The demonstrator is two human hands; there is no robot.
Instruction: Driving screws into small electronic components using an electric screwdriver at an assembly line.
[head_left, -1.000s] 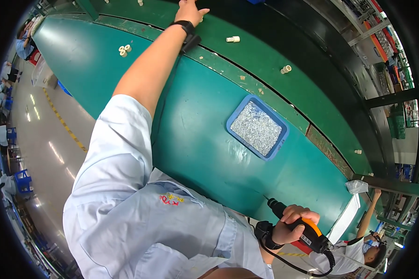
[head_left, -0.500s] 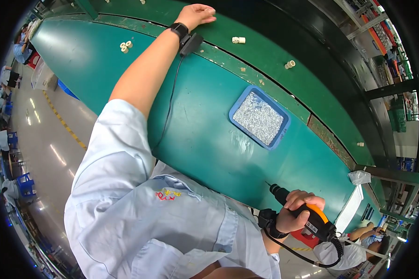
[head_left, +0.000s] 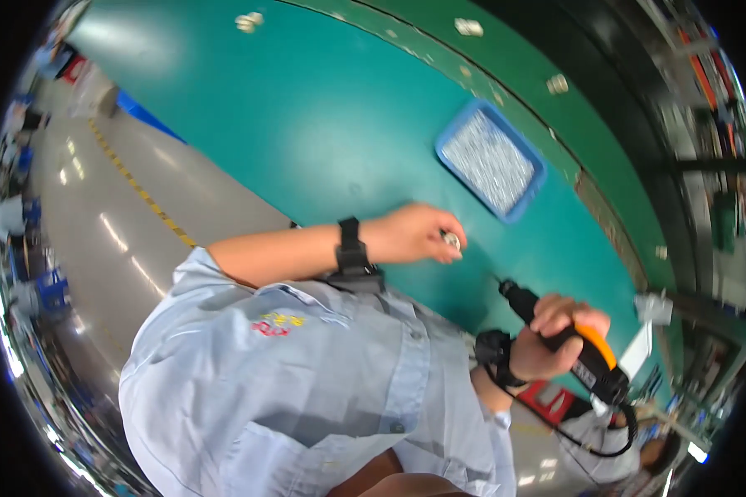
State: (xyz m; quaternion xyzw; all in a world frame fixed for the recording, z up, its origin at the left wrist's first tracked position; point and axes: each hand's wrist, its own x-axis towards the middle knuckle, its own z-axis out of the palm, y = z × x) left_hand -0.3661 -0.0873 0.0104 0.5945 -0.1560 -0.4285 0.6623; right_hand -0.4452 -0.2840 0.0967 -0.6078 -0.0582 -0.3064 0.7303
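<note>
My left hand is over the green table, close to my body. Pinched between its thumb and fingers is a small whitish cylindrical part, partly covered by the fingertips. To the right, my right hand wraps round a black and orange electric screwdriver. Its thin bit points up and left toward the left hand, a short gap apart from the part. Beyond both hands lies a blue tray full of small silvery metal pieces, too fine to make out.
More whitish cylindrical parts are spread along the green strip past the table's far edge. A small cluster of them sits at the far left. A cable hangs from the screwdriver's rear. A co-worker is at the lower right.
My left hand has come back from the far strip toward my body, now with a whitish part in its fingers. The right hand keeps its hold on the screwdriver. The whole view has shifted.
</note>
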